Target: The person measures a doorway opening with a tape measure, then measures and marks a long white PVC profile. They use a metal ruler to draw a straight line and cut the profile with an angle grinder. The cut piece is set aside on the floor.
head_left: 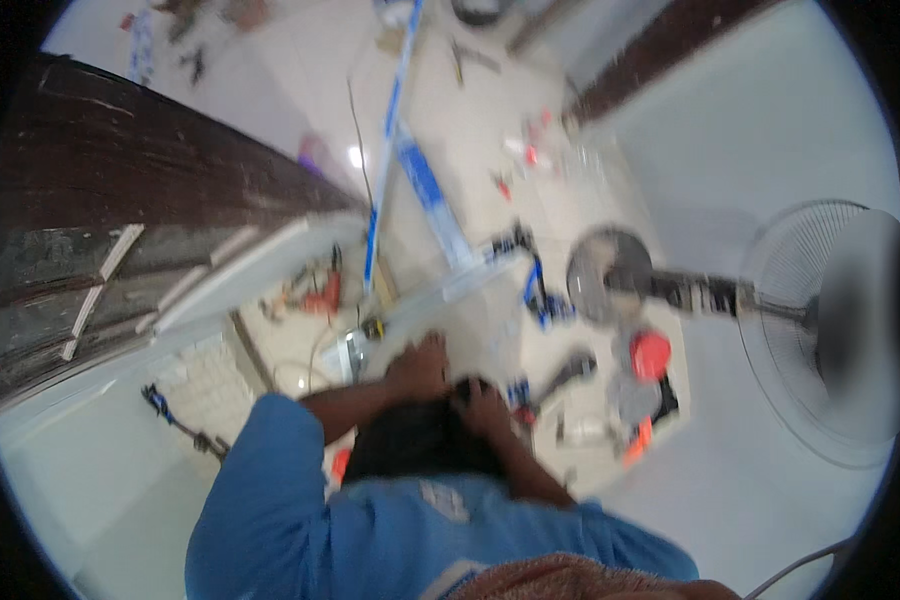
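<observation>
My left hand (417,372) is in front of my dark-clothed lap, near one end of a long pale panel or strip (445,285) on the floor. Blur smears its fingers, so its grip cannot be read. Close beside it on the right, my right hand (480,405) looks curled, with a small dark patch at its fingers that I cannot make out. Beyond the left hand lies a small yellow-and-black tool (373,328), perhaps a tape measure. A blue-and-black clamp-like tool (545,305) rests past the panel's right end.
At the right stand a pedestal fan (810,310) and a red-lidded container (650,355). An orange-red power drill (325,292) lies to the left, below a dark wooden surface (170,180). A long blue-and-white strip (395,110) runs away across the floor. A thin cable (358,130) lies alongside.
</observation>
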### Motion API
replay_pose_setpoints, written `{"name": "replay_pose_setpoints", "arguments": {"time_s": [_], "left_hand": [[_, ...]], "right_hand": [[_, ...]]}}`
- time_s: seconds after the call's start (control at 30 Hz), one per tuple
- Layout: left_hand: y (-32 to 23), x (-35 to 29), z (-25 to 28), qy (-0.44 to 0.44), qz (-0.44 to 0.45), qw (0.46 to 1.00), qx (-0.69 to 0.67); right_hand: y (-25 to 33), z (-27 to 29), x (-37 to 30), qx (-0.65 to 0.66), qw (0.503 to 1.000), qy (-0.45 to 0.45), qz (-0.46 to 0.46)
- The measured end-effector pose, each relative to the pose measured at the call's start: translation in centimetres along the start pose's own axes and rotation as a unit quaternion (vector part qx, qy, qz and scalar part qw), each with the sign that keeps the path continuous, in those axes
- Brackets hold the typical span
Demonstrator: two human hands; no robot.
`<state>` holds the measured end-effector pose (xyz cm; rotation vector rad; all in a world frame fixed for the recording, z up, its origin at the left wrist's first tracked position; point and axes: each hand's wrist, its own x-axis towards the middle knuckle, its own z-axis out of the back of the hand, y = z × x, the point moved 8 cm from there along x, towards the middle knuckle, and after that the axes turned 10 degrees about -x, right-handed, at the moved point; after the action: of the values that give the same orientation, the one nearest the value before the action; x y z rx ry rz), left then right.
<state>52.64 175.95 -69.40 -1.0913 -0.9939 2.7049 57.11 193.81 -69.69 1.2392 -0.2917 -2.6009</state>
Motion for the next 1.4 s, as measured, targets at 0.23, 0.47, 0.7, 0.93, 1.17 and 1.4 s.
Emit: {"name": "replay_pose_setpoints", "arguments": {"time_s": [0.23, 0.47, 0.7, 0.93, 1.17, 1.4], "left_hand": [[-0.5, -7.8, 7.5, -0.224, -0.027, 0.969, -0.103], [-5.2, -15.0, 28.9, -0.313, -0.058, 0.93, -0.184], [-13.6, -11.7, 49.2, -0.368, -0.04, 0.907, -0.201], [-8.4, 5.5, 59.2, -0.172, 0.039, 0.983, -0.052], [-1.4, 3.7, 65.3, -0.262, 0.2, 0.915, -0.234], [11.0, -1.1, 66.2, -0.592, 0.327, 0.608, -0.416]], "right_hand": [[-2.5, 4.3, -3.9, 0.034, 0.975, 0.22, -0.012], [-11.7, 17.9, 9.2, 0.395, 0.908, -0.116, -0.078], [-5.7, 28.0, 18.5, -0.158, 0.982, -0.101, 0.036], [-6.9, 30.0, 39.0, 0.325, 0.942, 0.051, -0.066], [3.1, 51.8, 39.7, 0.263, 0.921, 0.283, -0.051], [9.9, 59.9, 48.0, -0.129, 0.933, 0.287, 0.175]]}}
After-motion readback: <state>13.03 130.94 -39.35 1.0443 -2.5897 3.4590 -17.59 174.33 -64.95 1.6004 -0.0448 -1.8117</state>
